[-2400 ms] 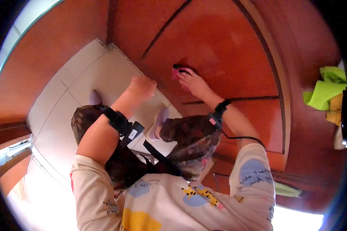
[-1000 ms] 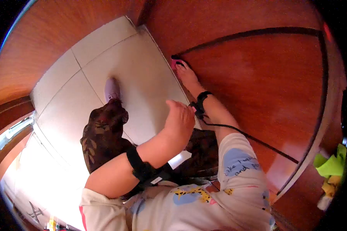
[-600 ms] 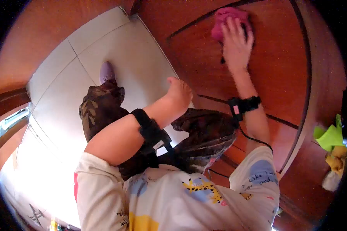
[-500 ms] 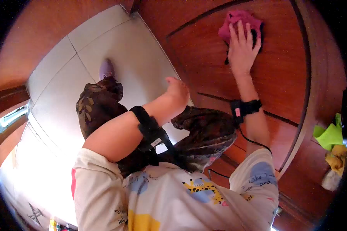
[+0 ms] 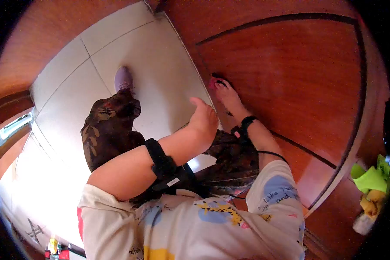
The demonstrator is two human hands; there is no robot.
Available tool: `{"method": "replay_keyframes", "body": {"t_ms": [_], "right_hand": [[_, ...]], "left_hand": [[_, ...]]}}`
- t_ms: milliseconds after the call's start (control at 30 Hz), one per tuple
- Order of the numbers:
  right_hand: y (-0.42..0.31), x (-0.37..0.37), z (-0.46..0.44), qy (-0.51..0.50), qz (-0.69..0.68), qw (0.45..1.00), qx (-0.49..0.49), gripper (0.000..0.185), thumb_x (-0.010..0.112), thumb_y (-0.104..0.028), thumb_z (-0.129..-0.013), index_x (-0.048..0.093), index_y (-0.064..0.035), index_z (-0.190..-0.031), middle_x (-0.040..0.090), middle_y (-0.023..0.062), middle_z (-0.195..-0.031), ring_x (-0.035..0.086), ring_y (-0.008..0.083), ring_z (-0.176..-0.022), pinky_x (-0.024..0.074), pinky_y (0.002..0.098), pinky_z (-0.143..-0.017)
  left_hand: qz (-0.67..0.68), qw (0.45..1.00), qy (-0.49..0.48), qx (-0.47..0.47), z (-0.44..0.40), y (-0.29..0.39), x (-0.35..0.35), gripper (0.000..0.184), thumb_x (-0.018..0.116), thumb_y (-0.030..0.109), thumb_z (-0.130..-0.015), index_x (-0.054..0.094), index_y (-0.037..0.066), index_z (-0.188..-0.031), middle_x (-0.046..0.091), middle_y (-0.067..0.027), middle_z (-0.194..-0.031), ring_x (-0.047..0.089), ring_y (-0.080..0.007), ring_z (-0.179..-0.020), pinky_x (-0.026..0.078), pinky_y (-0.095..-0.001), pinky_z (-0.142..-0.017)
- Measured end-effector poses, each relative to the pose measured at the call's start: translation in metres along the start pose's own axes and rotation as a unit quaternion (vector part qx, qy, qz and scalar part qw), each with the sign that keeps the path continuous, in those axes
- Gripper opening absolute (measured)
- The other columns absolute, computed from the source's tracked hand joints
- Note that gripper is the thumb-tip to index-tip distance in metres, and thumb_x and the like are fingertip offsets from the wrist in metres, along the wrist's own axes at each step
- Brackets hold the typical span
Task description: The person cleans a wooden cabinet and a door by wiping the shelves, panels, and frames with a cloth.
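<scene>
My right hand (image 5: 229,97) is low on the reddish-brown wooden panel (image 5: 290,82), near its left edge by the floor. Its fingers are bent over a pink cloth (image 5: 212,83) with a dark edge, pressed against the wood; most of the cloth is hidden under the hand. My left hand (image 5: 205,123) hangs in front of my body, above my knee, with the thumb sticking out and the fingers curled. Nothing shows in it, and it touches neither the panel nor the cloth. Black straps (image 5: 161,159) circle both forearms.
Pale floor tiles (image 5: 151,52) lie to the left of the panel, with my purple shoe (image 5: 124,79) on them. A bright green cloth (image 5: 370,177) and a yellow-brown item (image 5: 372,201) are at the far right. A thin black cable runs along my right arm.
My right hand has swept the pink cloth from the upper part of the panel down and left to its lower left edge. My left hand has hardly moved.
</scene>
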State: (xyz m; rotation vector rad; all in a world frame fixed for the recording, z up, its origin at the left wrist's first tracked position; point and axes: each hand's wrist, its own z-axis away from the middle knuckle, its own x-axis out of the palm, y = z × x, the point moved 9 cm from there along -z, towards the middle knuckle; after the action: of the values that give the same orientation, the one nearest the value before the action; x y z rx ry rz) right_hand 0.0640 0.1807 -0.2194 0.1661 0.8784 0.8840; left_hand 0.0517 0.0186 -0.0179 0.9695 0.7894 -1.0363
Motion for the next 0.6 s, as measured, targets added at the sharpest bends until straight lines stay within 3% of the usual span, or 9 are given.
{"method": "replay_keyframes", "body": {"t_ms": [200, 233, 300, 433, 500, 600], "right_hand": [[0.065, -0.071, -0.046, 0.068, 0.071, 0.991, 0.094, 0.047, 0.044, -0.019, -0.086, 0.044, -0.0115, -0.133, 0.033, 0.0034, -0.144, 0.029, 0.0171, -0.132, 0.0064, 0.0403, -0.113], [0.066, -0.078, -0.051, 0.064, 0.069, 0.991, 0.090, 0.047, 0.044, -0.019, -0.086, 0.044, -0.0115, -0.133, 0.033, 0.0034, -0.144, 0.029, 0.0171, -0.132, 0.0064, 0.0403, -0.113], [0.068, -0.088, -0.059, 0.065, 0.094, 0.989, 0.091, 0.048, 0.044, -0.018, -0.086, 0.043, -0.0120, -0.134, 0.032, 0.0028, -0.145, 0.027, 0.0165, -0.133, 0.0056, 0.0399, -0.114], [0.044, -0.045, -0.049, 0.028, 0.112, 0.991, 0.072, 0.048, 0.045, -0.017, -0.086, 0.044, -0.0119, -0.133, 0.033, 0.0032, -0.145, 0.027, 0.0172, -0.134, 0.0049, 0.0410, -0.114], [0.020, -0.013, -0.026, 0.055, 0.024, 0.998, 0.025, 0.041, 0.048, -0.019, -0.085, 0.053, -0.0112, -0.125, 0.040, 0.0041, -0.140, 0.030, 0.0176, -0.132, 0.0063, 0.0419, -0.114], [-0.010, 0.009, 0.022, 0.010, -0.003, 0.999, -0.038, 0.035, 0.052, -0.023, -0.082, 0.062, -0.0104, -0.113, 0.047, 0.0045, -0.135, 0.033, 0.0180, -0.130, 0.0089, 0.0423, -0.114]], "left_hand": [[-0.075, 0.988, 0.128, -0.037, 0.003, 0.008, 0.003, 0.051, 0.060, 0.040, -0.077, 0.055, 0.005, -0.114, 0.062, -0.0106, -0.099, 0.058, -0.0279, -0.095, 0.036, -0.0533, -0.083], [-0.070, 0.989, 0.126, -0.036, 0.003, 0.007, -0.005, 0.051, 0.060, 0.040, -0.077, 0.055, 0.005, -0.114, 0.062, -0.0106, -0.099, 0.058, -0.0279, -0.095, 0.036, -0.0533, -0.083], [-0.004, 1.000, -0.001, -0.025, -0.004, 0.000, 0.003, 0.047, 0.060, 0.037, -0.077, 0.055, 0.006, -0.112, 0.062, -0.0099, -0.097, 0.059, -0.0279, -0.094, 0.036, -0.0514, -0.083], [-0.032, 0.999, 0.021, -0.029, -0.005, -0.003, 0.000, 0.042, 0.060, 0.034, -0.077, 0.056, 0.008, -0.110, 0.063, -0.0088, -0.097, 0.059, -0.0267, -0.094, 0.036, -0.0508, -0.082], [-0.062, 0.996, 0.030, -0.049, -0.002, -0.007, -0.003, 0.037, 0.060, 0.031, -0.077, 0.057, 0.010, -0.108, 0.063, -0.0063, -0.098, 0.060, -0.0241, -0.093, 0.036, -0.0502, -0.082], [-0.049, 0.995, 0.068, -0.059, 0.001, -0.016, -0.006, 0.034, 0.060, 0.029, -0.077, 0.057, 0.011, -0.107, 0.062, -0.0050, -0.095, 0.059, -0.0231, -0.091, 0.036, -0.0486, -0.081]]}}
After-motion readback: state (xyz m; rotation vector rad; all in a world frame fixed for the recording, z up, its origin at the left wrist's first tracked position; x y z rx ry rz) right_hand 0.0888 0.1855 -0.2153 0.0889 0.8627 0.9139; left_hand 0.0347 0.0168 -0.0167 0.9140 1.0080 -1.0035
